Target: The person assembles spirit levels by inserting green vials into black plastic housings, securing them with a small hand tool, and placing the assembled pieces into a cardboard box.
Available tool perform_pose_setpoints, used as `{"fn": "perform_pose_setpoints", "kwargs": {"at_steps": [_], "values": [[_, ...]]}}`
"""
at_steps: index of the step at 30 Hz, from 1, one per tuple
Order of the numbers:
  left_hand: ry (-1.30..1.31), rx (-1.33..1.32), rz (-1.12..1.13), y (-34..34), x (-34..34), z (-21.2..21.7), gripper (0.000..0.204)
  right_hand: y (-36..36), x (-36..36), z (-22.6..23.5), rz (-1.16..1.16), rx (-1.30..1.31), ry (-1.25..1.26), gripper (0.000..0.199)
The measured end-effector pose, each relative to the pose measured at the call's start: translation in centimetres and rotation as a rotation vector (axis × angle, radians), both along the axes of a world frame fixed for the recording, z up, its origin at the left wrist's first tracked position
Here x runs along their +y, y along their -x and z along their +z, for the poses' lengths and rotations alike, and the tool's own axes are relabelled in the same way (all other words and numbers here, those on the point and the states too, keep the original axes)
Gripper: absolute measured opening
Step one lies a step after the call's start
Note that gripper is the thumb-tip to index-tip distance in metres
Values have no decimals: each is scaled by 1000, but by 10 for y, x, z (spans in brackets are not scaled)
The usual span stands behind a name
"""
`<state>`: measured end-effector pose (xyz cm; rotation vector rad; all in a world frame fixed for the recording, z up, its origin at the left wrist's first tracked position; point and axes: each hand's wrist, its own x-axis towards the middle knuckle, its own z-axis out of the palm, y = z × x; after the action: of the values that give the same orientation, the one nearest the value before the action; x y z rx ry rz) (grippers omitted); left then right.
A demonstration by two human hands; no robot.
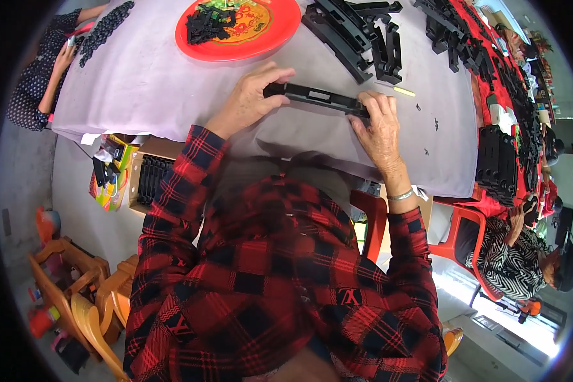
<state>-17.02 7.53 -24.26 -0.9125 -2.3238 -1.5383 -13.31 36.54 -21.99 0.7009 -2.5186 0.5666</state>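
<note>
Between my two hands I hold a long black plastic part (321, 97) with a slot in its middle, level above the near part of the table. My left hand (251, 95) grips its left end between thumb and fingers. At the right end, my right hand (379, 126) is closed round it, thumb below and fingers on top. Beyond it lies a pile of similar long black parts (340, 35). A red plate (245, 54) stands at the far side, heaped with small black pieces (207, 24). A thin yellow-handled tool (403, 91) rests beside the pile.
A grey cloth covers the table (134, 102). More black parts (452, 35) lie at the far right, near a red-covered table. Under the left edge stands a cardboard box (135, 184) of black parts. A red chair (455, 235) and other people are at right; another person sits far left.
</note>
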Motion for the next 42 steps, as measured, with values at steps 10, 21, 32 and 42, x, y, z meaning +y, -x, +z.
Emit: {"fn": "perform_pose_setpoints", "kwargs": {"at_steps": [10,21,32,42], "values": [[116,25,21,-4,-1,-4,40,-5,-1,-8,-32,-178,221,39],[194,22,83,-6,-2,-2,40,-2,-5,-10,-30,-225,258,34],[148,67,84,-7,6,-6,41,-3,16,-18,-53,-408,555,22],[176,72,104,-6,1,-8,44,84,-55,65,91,-463,599,18]]}}
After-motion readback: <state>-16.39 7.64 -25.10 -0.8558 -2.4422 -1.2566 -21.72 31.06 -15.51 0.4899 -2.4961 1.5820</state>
